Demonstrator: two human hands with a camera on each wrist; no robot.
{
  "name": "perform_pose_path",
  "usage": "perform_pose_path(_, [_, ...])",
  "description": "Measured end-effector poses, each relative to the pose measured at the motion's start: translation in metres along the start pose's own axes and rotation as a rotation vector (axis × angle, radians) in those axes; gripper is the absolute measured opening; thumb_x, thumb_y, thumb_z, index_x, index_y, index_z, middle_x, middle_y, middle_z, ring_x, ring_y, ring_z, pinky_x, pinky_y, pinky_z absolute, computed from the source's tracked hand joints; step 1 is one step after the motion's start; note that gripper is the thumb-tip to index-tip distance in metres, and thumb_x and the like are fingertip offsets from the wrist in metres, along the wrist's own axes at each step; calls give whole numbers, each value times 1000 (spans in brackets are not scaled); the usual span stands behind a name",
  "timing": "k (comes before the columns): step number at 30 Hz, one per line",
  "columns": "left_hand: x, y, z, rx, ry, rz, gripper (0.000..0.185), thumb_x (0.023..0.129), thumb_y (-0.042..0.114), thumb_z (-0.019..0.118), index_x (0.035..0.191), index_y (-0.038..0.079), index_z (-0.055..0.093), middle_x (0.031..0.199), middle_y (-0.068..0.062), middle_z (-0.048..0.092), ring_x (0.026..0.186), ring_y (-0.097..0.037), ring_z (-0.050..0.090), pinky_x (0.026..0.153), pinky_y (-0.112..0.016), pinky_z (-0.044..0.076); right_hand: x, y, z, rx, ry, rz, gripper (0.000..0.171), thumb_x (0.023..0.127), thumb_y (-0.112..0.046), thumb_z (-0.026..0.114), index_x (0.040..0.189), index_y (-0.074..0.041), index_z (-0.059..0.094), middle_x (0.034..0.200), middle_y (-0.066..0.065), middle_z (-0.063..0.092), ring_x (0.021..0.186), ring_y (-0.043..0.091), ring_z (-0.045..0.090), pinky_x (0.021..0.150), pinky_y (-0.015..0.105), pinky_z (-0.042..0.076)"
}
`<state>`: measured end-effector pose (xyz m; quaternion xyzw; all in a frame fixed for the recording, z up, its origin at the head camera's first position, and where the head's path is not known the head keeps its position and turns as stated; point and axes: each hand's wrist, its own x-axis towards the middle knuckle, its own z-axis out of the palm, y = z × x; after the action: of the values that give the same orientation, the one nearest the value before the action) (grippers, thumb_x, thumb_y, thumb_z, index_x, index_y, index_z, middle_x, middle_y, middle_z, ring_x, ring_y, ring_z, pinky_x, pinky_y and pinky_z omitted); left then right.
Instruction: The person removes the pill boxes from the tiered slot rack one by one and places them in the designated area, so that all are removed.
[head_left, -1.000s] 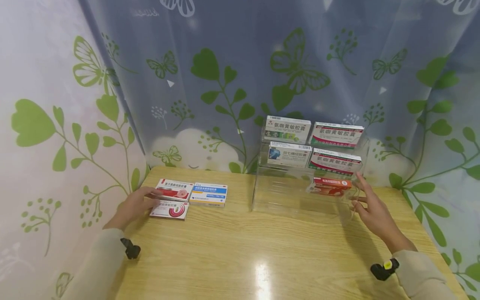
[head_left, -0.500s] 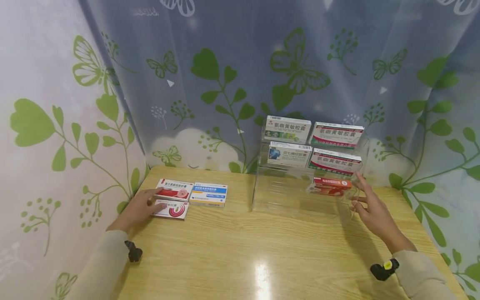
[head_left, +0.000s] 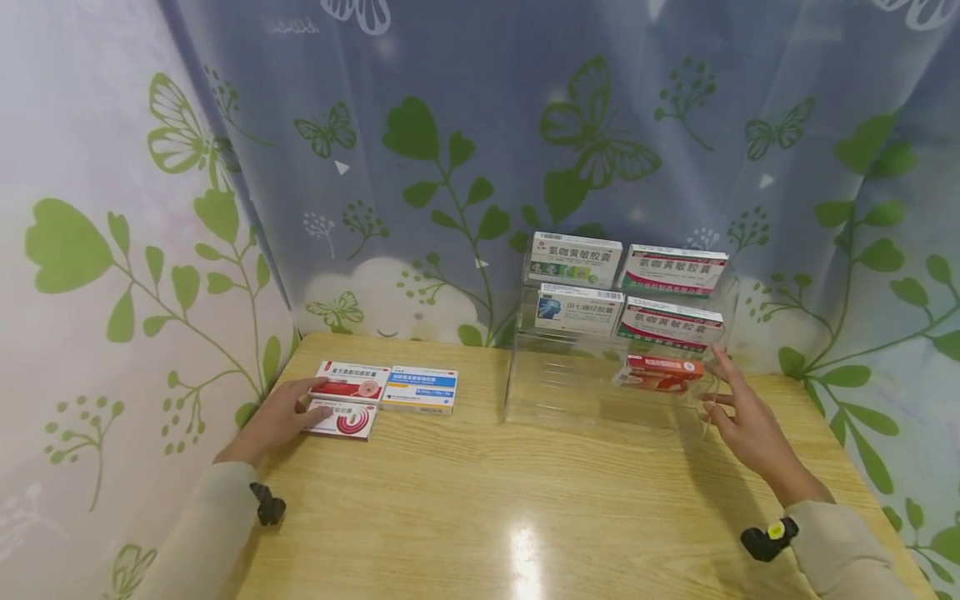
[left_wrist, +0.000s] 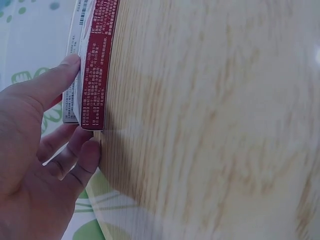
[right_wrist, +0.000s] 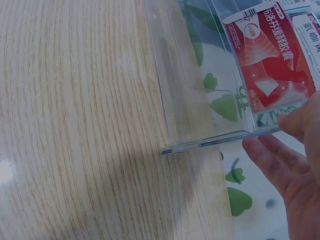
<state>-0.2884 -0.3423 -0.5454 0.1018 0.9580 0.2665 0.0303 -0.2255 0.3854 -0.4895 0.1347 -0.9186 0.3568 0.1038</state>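
My left hand (head_left: 276,418) is over the left ends of two medicine boxes lying flat on the table. Its index finger lies on the red-and-white box (head_left: 367,377), and the thumb touches the white box with pink rings (head_left: 352,419) in front of it. A blue-and-white medicine box (head_left: 422,389) adjoins them on the right. At the right side of a clear acrylic display rack (head_left: 566,392), my right hand (head_left: 753,437) grips the side panel, thumb at its edge and fingers outside. A red medicine box (right_wrist: 272,57) leans in the rack near that thumb.
Several medicine boxes stand in the rack's upper tiers, among them a white-and-green one (head_left: 574,260) and a white box with a blue picture (head_left: 579,308). Patterned curtains (head_left: 465,125) enclose the wooden table (head_left: 450,508) behind and at both sides.
My left hand has shifted slightly right and its thumb has drawn back on the ringed box. The red-and-white and blue-and-white boxes have edged slightly right. My right hand and the rack stay put.
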Motion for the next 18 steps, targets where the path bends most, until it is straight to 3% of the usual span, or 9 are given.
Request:
perform_pose_path(3, [-1, 1, 0, -15, 8, -2, 69, 105, 31, 76, 160, -2, 48, 138, -32, 59, 107, -35, 60, 96, -55, 52, 0, 0, 0, 3, 0, -2, 100, 105, 14, 56, 177, -25, -2, 165, 40, 37, 119, 66, 64, 77, 14, 60])
perform_pose_path(9, [0, 0, 3, -12, 16, -8, 73, 105, 33, 74, 162, -2, 43, 147, -36, 52, 115, -40, 59, 107, -63, 50, 1, 0, 0, -2, 5, 2, 100, 104, 14, 56, 177, -24, -1, 164, 40, 38, 118, 66, 64, 77, 25, 66])
perform_pose_path(18, [-1, 2, 3, -3, 7, -24, 74, 107, 37, 72, 162, -2, 44, 151, -37, 49, 118, -43, 59, 109, -65, 49, 2, -1, 1, 11, -1, 19, 99, 105, 13, 56, 177, -23, -1, 165, 41, 37, 120, 65, 63, 77, 22, 65])
